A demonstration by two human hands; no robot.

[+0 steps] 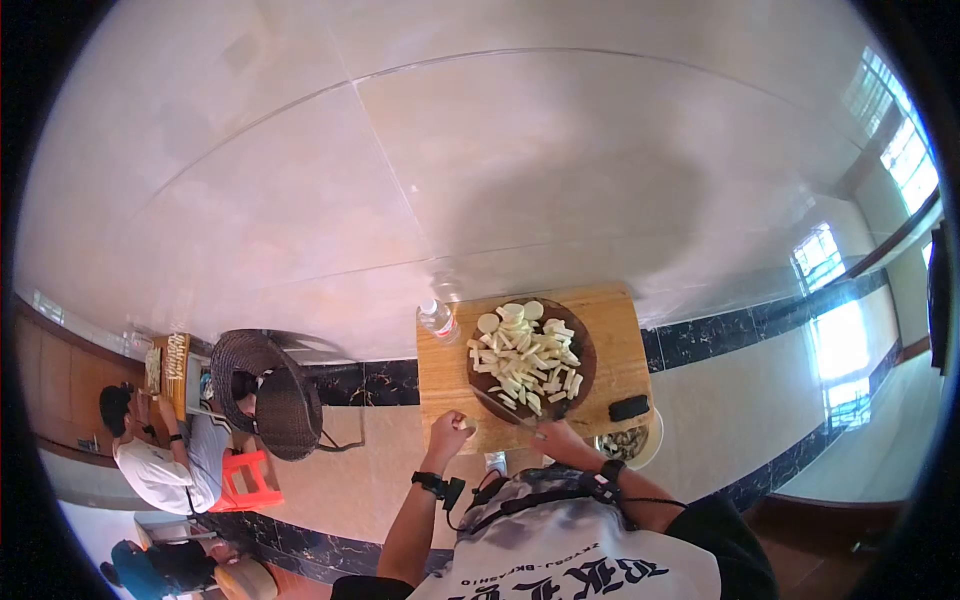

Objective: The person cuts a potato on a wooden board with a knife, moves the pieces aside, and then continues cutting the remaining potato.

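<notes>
A round dark cutting board [588, 365] lies on the wooden table, heaped with pale cut sticks and a few round slices of a peeled root vegetable [525, 350]. My right hand [562, 442] is closed around the handle of a knife [500, 408]. Its blade points up and to the left along the board's near edge. My left hand [448, 438] is at the table's front left edge, fingers closed on a small pale vegetable piece [465, 424], left of the knife. The piece is mostly hidden by the fingers.
On the wooden table [440, 380] stand a clear plastic bottle [436, 318] and a black object [629, 407]. A bucket with scraps [625, 443] sits below the right corner. At left are a wicker chair [288, 410] and another person [160, 470] on a red stool [248, 483].
</notes>
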